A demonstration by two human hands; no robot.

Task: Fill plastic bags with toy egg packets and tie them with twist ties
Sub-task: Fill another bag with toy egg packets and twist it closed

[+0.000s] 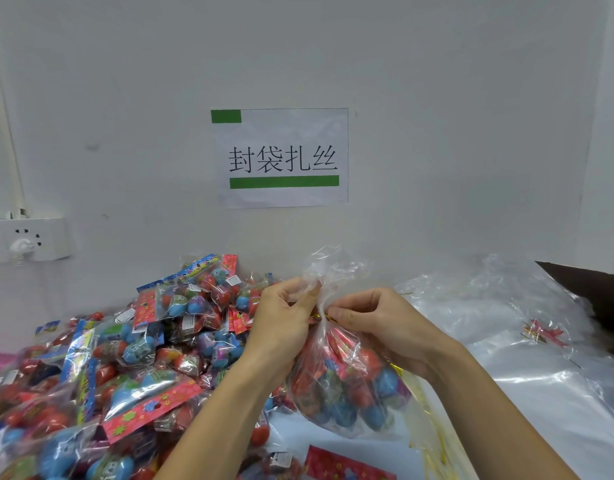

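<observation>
Above both hands, wall sign [280, 157] reads "封袋扎丝".

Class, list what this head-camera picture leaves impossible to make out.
- Twist tie: mostly hidden by the left hand and right hand; turns uncountable.
- Packets inside the filled bag: overlapping, glare; number unclear.
- Packet pile: cut off by left and bottom edges.
- Packet label print: too small.
</observation>
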